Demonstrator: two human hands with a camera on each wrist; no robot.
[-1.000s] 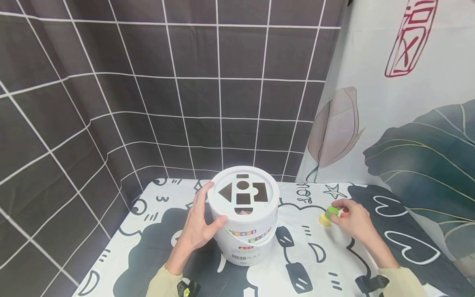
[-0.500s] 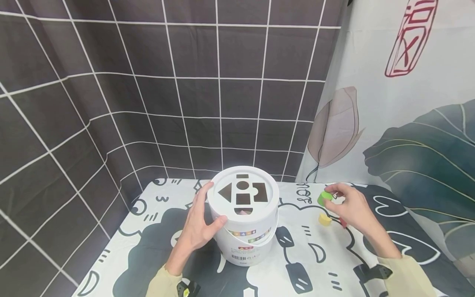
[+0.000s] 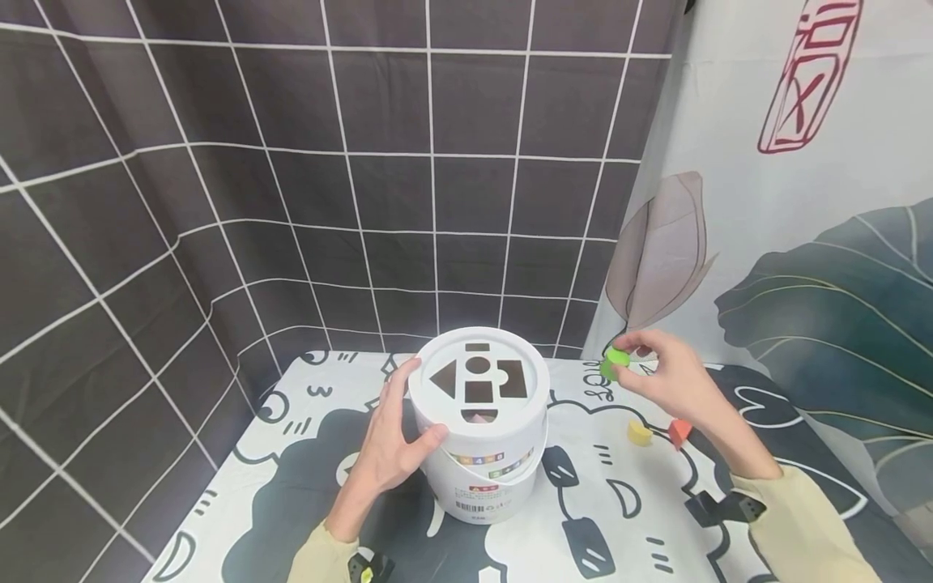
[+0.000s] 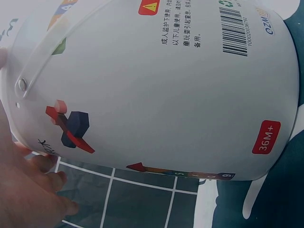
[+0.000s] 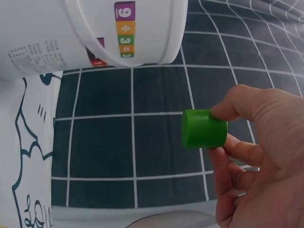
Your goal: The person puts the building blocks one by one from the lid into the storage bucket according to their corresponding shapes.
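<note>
A white bucket point(image 3: 466, 465) stands upright on the patterned cloth. Its white lid point(image 3: 430, 405) has several cut-out holes, among them a triangle, a circle and a square. My left hand point(image 3: 389, 445) holds the bucket's left side at the lid rim, thumb at the front and fingers further back. To the right of the bucket, my right hand point(image 3: 674, 376) pinches a green cylinder block point(image 5: 205, 129) between thumb and fingers, raised above the cloth. Below that hand lie a small yellow block point(image 3: 640, 433) and a red, triangular-looking block point(image 3: 679, 432).
The white cloth point(image 3: 583, 478) with black drawings covers the table. A dark gridded curtain point(image 3: 466, 194) hangs behind it, and a pale leaf-printed curtain point(image 3: 729, 202) at the right. The bucket's white handle point(image 4: 42, 52) hangs down at its front.
My right hand has lifted the green cylinder block from beside the yellow and red blocks and carried it up and left, nearer the bucket. The left hand and bucket stay put.
</note>
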